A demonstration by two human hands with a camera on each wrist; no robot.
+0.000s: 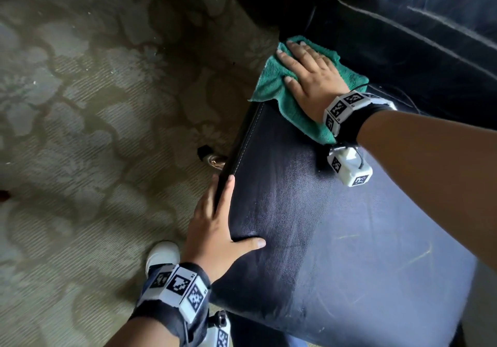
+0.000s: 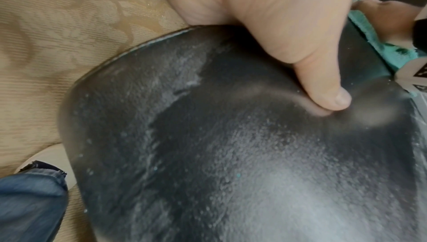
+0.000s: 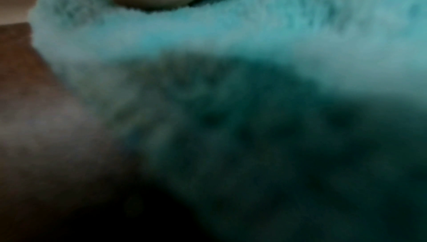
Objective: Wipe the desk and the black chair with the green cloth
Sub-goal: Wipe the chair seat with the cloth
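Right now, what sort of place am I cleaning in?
Probably a carpeted office or study, though no walls show. A patterned beige carpet covers the floor, the black chair is padded with stitched seams, and what looks like a castor shows under its edge.

Place: a carpeted indoor room is showing here, of a home or office sort; which of the two cannot be told.
Floor: a pale carpet (image 1: 94, 104) with a woven flower pattern is covering all the floor in view, with small specks lying on it.
Seating: a black chair (image 1: 309, 239), padded and leather-like with a light stitched seam (image 1: 246, 142), is standing on the carpet.
Base: a shiny metal foot (image 1: 212, 159) is showing beneath the chair's side.
Clothing: the person is wearing jeans (image 2: 30, 200) and a white shoe (image 1: 162, 255).
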